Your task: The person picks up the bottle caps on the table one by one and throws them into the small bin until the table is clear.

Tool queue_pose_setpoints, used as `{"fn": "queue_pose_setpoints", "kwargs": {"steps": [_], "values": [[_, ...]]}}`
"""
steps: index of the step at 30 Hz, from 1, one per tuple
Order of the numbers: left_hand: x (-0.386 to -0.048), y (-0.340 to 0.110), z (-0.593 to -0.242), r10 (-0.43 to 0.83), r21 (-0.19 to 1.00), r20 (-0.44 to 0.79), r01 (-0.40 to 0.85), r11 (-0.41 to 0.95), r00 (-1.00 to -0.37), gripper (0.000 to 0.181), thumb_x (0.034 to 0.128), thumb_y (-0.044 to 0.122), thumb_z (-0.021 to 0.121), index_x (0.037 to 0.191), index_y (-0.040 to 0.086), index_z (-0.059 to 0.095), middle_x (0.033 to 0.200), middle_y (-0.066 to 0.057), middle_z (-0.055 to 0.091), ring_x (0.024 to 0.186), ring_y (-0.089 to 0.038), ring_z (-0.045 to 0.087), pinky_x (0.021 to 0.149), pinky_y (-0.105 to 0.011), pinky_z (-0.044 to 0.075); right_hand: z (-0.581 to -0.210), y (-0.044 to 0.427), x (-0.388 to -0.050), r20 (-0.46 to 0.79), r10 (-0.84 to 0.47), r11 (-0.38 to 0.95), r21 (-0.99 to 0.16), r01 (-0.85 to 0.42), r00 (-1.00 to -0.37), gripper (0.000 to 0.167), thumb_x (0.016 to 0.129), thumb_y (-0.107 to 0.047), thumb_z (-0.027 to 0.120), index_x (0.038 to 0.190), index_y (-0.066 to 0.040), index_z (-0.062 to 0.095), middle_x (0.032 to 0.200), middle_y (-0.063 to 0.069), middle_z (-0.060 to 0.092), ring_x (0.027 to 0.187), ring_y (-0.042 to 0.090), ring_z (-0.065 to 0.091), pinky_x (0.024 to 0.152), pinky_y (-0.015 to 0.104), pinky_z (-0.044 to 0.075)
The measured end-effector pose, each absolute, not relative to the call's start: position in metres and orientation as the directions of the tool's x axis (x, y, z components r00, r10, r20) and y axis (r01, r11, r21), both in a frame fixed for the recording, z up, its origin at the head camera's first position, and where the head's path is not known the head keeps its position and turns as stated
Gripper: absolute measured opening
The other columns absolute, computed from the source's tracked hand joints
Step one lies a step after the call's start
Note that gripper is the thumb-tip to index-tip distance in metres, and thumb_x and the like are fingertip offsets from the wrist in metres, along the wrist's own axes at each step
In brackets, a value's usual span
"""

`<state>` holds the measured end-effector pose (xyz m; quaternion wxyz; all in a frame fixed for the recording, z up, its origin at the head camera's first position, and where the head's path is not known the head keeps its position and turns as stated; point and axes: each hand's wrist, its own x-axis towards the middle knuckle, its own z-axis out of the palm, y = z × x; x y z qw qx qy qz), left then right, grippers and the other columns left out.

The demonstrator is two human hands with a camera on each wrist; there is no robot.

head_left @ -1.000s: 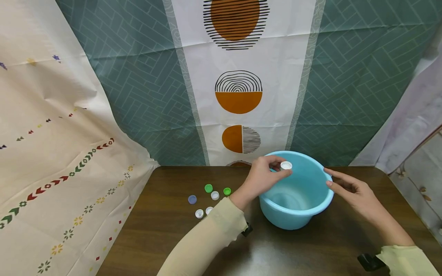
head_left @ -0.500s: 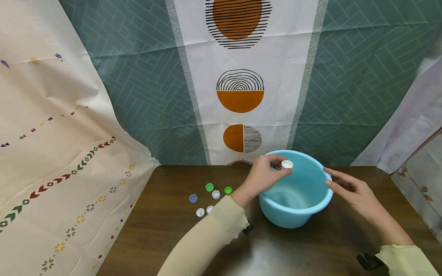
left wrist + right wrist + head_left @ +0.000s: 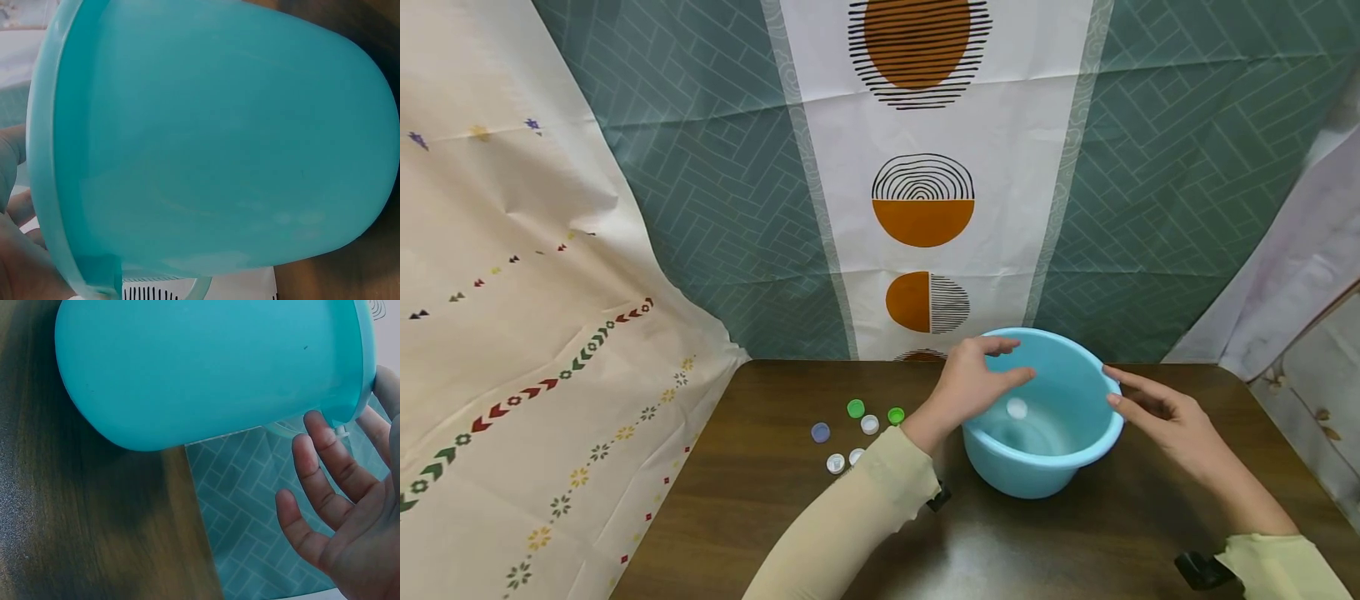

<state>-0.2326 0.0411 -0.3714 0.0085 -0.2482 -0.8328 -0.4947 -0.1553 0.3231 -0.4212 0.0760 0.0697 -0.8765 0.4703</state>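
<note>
In the round light-blue plastic basin (image 3: 1028,481), a small round white plastic cap (image 3: 1017,408) is seen below the nearer left hand (image 3: 967,383), fingers parted and empty; the basin is touched by the loose-fingered right hand (image 3: 1172,421)

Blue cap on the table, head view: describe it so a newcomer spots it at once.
On the dark wooden table, find the big light-blue tub. To its left in the head view lies a loose scatter of small round caps. The blue cap sits at the scatter's left edge, the only purplish-blue one among visible green caps and white caps.
</note>
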Motion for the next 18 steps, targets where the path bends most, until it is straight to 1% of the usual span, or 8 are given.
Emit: {"fn": "queue_pose_setpoints", "kwargs": {"steps": [3,12,14,17,18], "values": [[-0.233,0.039,-0.37,0.38,0.817,0.278,0.425,0.389,-0.882,0.044,0.083,0.04,0.078,0.12,0.017,0.07,0.116,0.011,0.067,0.108,-0.004,0.058,0.086,-0.025,0.051,-0.421,0.324,-0.156,0.201,-0.052,0.551,-0.811,-0.196,-0.978,0.049,0.098,-0.03,0.06,0.146,-0.021,0.049,0.137,0.011,0.055,0.102,-0.004,0.059,0.073,0.018,0.051],[-0.238,0.032,-0.366,0.326,0.817,0.303,0.42,0.395,-0.896,0.042,0.0827,0.04,0.078,0.119,0.019,0.071,0.116,0.006,0.067,0.105,-0.005,0.058,0.083,-0.025,0.051,-0.419,0.327,-0.159,0.2,-0.061,0.554,-0.808,-0.2,-0.978,0.049,0.099,-0.03,0.06,0.146,-0.022,0.049,0.134,0.005,0.058,0.101,-0.003,0.06,0.073,0.018,0.051],[-0.239,0.029,-0.364,0.32,0.824,0.304,0.416,0.385,-0.897,0.043,0.0831,0.04,0.078,0.12,0.018,0.071,0.117,0.004,0.067,0.106,-0.009,0.059,0.081,-0.025,0.052,-0.418,0.327,-0.159,0.2,-0.064,0.556,-0.806,-0.202,-0.978,0.049,0.099,-0.03,0.06,0.146,-0.022,0.049,0.134,0.005,0.059,0.101,-0.003,0.06,0.073,0.018,0.051],[-0.241,0.022,-0.362,0.309,0.84,0.318,0.417,0.346,-0.896,0.042,0.0836,0.037,0.078,0.12,0.016,0.07,0.114,0.006,0.066,0.104,-0.017,0.062,0.078,-0.027,0.054,-0.418,0.328,-0.161,0.201,-0.066,0.557,-0.805,-0.203,-0.977,0.049,0.099,-0.029,0.059,0.146,-0.022,0.049,0.133,0.004,0.059,0.1,-0.003,0.06,0.073,0.018,0.051],[-0.242,0.018,-0.361,0.305,0.844,0.327,0.422,0.332,-0.894,0.042,0.084,0.035,0.078,0.12,0.016,0.07,0.114,0.005,0.067,0.104,-0.019,0.062,0.079,-0.029,0.054,-0.418,0.328,-0.161,0.202,-0.066,0.557,-0.805,-0.204,-0.977,0.049,0.099,-0.029,0.06,0.146,-0.022,0.049,0.133,0.004,0.059,0.1,-0.003,0.06,0.073,0.018,0.051]]}}
